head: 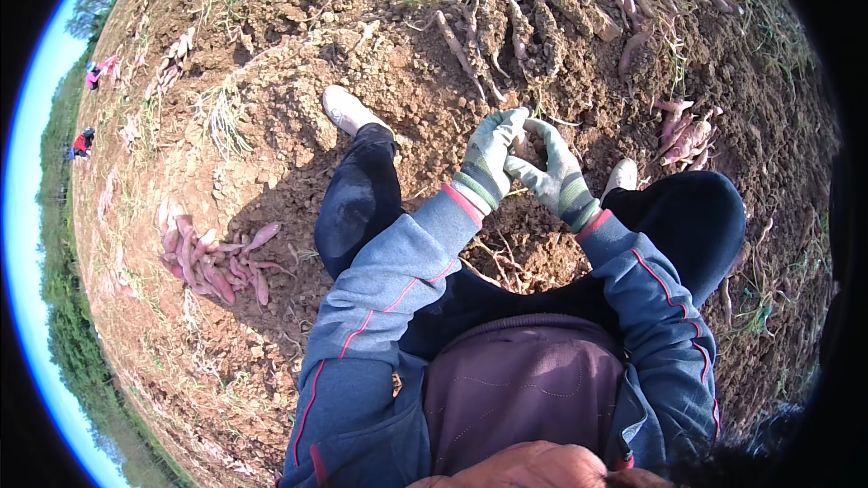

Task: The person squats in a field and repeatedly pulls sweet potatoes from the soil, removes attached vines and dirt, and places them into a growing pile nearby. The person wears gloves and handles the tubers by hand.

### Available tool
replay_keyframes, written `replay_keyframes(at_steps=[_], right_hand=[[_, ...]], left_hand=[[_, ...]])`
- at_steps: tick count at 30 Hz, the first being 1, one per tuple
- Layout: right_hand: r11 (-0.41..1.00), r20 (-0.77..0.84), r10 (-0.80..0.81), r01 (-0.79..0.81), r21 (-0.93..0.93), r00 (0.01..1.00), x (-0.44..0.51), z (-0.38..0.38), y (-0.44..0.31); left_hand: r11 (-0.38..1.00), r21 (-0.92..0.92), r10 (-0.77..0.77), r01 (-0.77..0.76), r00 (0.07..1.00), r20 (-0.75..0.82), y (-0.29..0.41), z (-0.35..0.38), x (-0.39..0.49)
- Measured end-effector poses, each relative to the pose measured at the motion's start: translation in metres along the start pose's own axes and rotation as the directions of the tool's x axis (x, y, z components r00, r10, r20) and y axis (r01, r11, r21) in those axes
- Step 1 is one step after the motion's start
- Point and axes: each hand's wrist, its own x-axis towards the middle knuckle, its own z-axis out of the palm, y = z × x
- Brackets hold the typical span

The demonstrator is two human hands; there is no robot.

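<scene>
My left hand and my right hand, both in soiled pale gloves with green striped cuffs, meet in front of me above the dug soil. Their fingers curl around a small brownish root, apparently a sweet potato, mostly hidden by the gloves. Just beyond the hands lies a row of soil-caked sweet potatoes, long and thin. To the right, beyond my right shoe, is a small heap of cleaner pink sweet potatoes. Loose stems or roots lie on the ground between my legs.
A larger heap of sweet potatoes lies on the left, partly in my shadow. Pale uprooted stems are nearer my left shoe. More heaps dot the field; two people are far left, before trees.
</scene>
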Motion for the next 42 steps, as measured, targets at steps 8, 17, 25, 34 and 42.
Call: replay_keyframes(at_steps=[8, 17, 25, 34, 42], right_hand=[[0.777, 0.095, 0.404, -0.396, 0.489, 0.910, 0.000, -0.009, -0.012], [0.994, 0.041, 0.036, -0.032, -0.100, 0.999, -0.010, -0.005, -0.017], [0.613, 0.235, 0.511, -0.542, 0.575, 0.827, 0.002, -0.022, -0.006], [0.670, 0.206, 0.437, -0.470, 0.575, 0.876, -0.005, -0.023, -0.008], [0.778, 0.145, 0.443, -0.459, 0.429, 0.885, -0.006, -0.020, -0.005]], left_hand=[[0.998, -0.022, 0.051, -0.052, 0.998, -0.044, -0.006, 0.004, 0.003], [0.998, -0.047, 0.045, -0.052, 0.989, -0.142, 0.001, -0.016, 0.019], [0.981, -0.181, 0.058, -0.075, 0.994, -0.096, 0.010, -0.005, 0.015], [0.991, -0.106, 0.079, -0.086, 0.995, -0.069, 0.005, -0.003, 0.017], [0.982, 0.052, 0.180, -0.180, 0.984, 0.001, 0.002, -0.002, 0.018]])
